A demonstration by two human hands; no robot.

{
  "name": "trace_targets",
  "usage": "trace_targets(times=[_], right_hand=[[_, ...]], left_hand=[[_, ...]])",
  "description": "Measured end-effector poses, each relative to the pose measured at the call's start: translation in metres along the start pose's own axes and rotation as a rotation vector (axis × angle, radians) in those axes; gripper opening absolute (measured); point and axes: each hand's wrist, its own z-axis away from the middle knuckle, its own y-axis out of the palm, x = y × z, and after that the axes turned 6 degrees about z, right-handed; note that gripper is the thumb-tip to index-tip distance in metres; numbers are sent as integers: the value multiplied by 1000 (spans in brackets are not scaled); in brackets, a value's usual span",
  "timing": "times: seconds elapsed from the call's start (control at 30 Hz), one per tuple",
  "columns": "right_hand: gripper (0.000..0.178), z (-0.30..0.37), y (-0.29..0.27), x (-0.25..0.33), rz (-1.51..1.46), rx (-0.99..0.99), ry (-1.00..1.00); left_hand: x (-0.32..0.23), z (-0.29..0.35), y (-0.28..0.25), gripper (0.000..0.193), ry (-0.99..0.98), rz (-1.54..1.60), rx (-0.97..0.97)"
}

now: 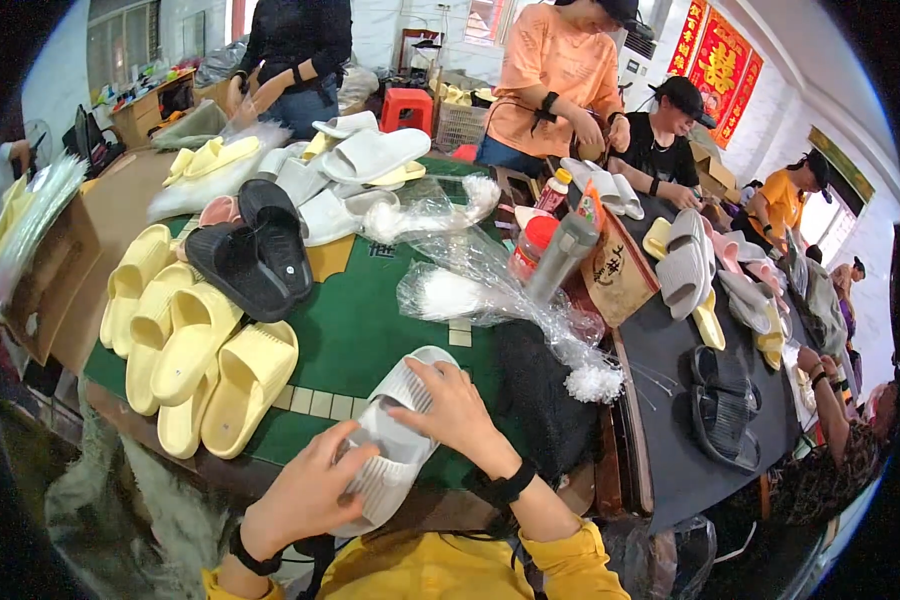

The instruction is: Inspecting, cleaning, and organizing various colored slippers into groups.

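A pair of light grey slippers (400,440) lies on the near edge of the green tabletop (350,320), right in front of me. The two are placed end to end, with their ribbed straps facing up. My left hand (315,490) grips the side of the nearer slipper, fingers curled over its strap and opening. On the farther slipper, my right hand (450,410) has its thumb and fingers around the strap. Left of them sit several pale yellow slippers (195,340) in a heap. Black slippers (255,250) rest on top of that heap's far end.
More grey slippers (345,175) are piled at the back. Plastic bags of white ties (460,295) lie beside a grey flask (565,255) and a red-lidded jar (533,245). A dark table (660,430) on the right bears black slippers (725,405). Several co-workers stand or sit around the tables.
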Motion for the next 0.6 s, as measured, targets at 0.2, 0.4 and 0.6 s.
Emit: trace_targets(times=[0.2, 0.4, 0.6], right_hand=[[68, -12, -8, -18, -45, -58, -27], [67, -7, -38, -31, -103, -110, -179], [70, 12, -51, -48, -59, 56, -325]], left_hand=[[-6, 35, -1, 57, -79, -7, -1], [-9, 62, -3, 34, -277, -478, -405], [-26, 48, 1, 38, -368, -362, -338]])
